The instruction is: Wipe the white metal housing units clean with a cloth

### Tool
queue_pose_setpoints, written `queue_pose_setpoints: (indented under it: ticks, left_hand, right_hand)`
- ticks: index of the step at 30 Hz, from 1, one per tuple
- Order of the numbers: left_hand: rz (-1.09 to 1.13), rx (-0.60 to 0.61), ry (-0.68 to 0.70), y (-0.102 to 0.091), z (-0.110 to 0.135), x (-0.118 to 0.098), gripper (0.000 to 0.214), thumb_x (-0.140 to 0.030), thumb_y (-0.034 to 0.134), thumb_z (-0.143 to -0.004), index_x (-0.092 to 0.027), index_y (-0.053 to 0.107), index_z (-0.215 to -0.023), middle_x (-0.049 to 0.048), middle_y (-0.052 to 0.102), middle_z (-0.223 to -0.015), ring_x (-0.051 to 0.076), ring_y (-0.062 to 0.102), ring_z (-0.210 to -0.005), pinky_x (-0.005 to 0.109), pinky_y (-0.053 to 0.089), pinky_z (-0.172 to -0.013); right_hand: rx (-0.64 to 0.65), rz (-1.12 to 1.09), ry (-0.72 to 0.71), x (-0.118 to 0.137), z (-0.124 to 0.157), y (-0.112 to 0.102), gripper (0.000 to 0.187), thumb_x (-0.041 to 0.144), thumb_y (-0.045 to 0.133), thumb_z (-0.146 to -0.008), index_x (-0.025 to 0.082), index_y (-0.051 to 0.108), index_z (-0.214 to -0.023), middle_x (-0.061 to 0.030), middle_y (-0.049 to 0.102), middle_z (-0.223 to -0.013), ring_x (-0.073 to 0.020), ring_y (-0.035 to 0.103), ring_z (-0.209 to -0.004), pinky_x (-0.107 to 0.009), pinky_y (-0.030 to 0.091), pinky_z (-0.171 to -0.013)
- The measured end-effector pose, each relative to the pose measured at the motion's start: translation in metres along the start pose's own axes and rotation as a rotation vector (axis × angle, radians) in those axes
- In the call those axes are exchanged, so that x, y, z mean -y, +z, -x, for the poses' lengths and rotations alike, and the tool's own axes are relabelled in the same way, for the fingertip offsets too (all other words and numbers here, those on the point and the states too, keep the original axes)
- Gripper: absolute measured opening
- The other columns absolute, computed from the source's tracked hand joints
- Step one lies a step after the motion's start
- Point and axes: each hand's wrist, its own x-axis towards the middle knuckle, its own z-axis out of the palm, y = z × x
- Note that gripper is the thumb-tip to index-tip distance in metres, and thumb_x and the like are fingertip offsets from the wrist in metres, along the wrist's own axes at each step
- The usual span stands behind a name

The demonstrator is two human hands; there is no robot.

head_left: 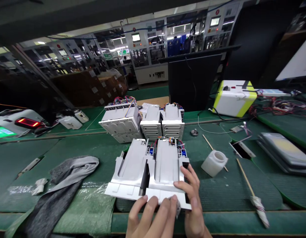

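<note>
A white plastic housing (165, 168) with two channelled bays lies on the green bench mat, its front edge towards me. Small blue electrical parts with coloured wires (183, 153) sit along its far right side. My left hand (149, 218) grips the front edge from below, fingers curled over the white lip. My right hand (191, 195) holds the front right corner, fingers spread over the side. A small white scrap (178, 208) shows between my hands. The underside of the housing is hidden.
Several similar white modules with wiring (121, 120) stand just behind. To the right are a white plastic bottle (214, 163) and wooden swabs (245, 177). A grey cloth (65, 180) lies to the left. A white-and-yellow box (234, 98) sits farther back, with factory machines beyond.
</note>
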Motion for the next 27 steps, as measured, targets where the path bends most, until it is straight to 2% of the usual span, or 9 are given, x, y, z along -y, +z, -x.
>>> queue_pose_setpoints:
  ticks: [4,10,16,20,24,27]
  left_hand:
    - [-0.01,0.007,-0.015,0.004,-0.006,-0.003,0.021,-0.016,0.052,-0.093,-0.02,0.071,-0.1,0.0004,0.071,-0.085,0.015,0.064,-0.089,0.034,0.033,-0.107]
    - [-0.038,-0.015,0.008,0.001,0.0,-0.004,0.024,-0.013,0.05,-0.093,-0.02,0.071,-0.101,-0.0005,0.069,-0.084,0.014,0.064,-0.087,0.034,0.032,-0.108]
    - [0.002,0.0,0.009,0.004,-0.007,-0.007,0.02,-0.015,0.052,-0.091,-0.018,0.071,-0.097,0.0011,0.069,-0.083,0.016,0.063,-0.09,0.035,0.032,-0.108]
    - [-0.027,-0.029,0.001,0.005,-0.002,-0.011,0.024,-0.012,0.049,-0.091,-0.019,0.071,-0.098,-0.0008,0.069,-0.08,0.015,0.063,-0.086,0.036,0.031,-0.11]
    - [-0.024,0.002,-0.002,0.003,-0.003,-0.01,0.027,-0.013,0.047,-0.092,-0.02,0.071,-0.099,-0.0004,0.069,-0.08,0.014,0.064,-0.087,0.035,0.033,-0.109]
    - [-0.014,0.032,0.003,0.002,-0.007,-0.009,0.023,-0.015,0.05,-0.092,-0.019,0.071,-0.098,0.0014,0.069,-0.082,0.016,0.064,-0.092,0.035,0.033,-0.108]
  right_hand:
    - [0.0,0.011,0.005,0.002,-0.001,-0.001,0.043,0.038,0.018,-0.1,0.029,0.058,-0.114,-0.0019,0.039,-0.148,-0.0343,0.019,-0.145,-0.065,0.023,-0.108]
    - [0.032,-0.02,0.006,0.001,-0.001,-0.002,0.042,0.036,0.017,-0.101,0.031,0.056,-0.116,0.0006,0.035,-0.151,-0.034,0.014,-0.146,-0.065,0.02,-0.107]
    - [0.022,-0.028,0.014,0.002,-0.001,-0.002,0.043,0.037,0.017,-0.101,0.032,0.056,-0.117,0.0013,0.034,-0.152,-0.0335,0.013,-0.146,-0.066,0.014,-0.11]
    - [0.036,-0.024,0.017,0.002,-0.001,-0.002,0.043,0.038,0.017,-0.101,0.032,0.056,-0.118,0.0008,0.033,-0.152,-0.0342,0.014,-0.146,-0.066,0.016,-0.109]
    - [0.017,-0.004,0.016,0.002,-0.001,-0.001,0.043,0.038,0.018,-0.101,0.029,0.058,-0.115,-0.0014,0.036,-0.151,-0.0345,0.016,-0.146,-0.066,0.02,-0.109]
    - [0.015,-0.011,0.039,0.003,0.0,-0.002,0.043,0.037,0.017,-0.101,0.03,0.058,-0.114,-0.0003,0.036,-0.151,-0.0337,0.016,-0.146,-0.066,0.017,-0.11]
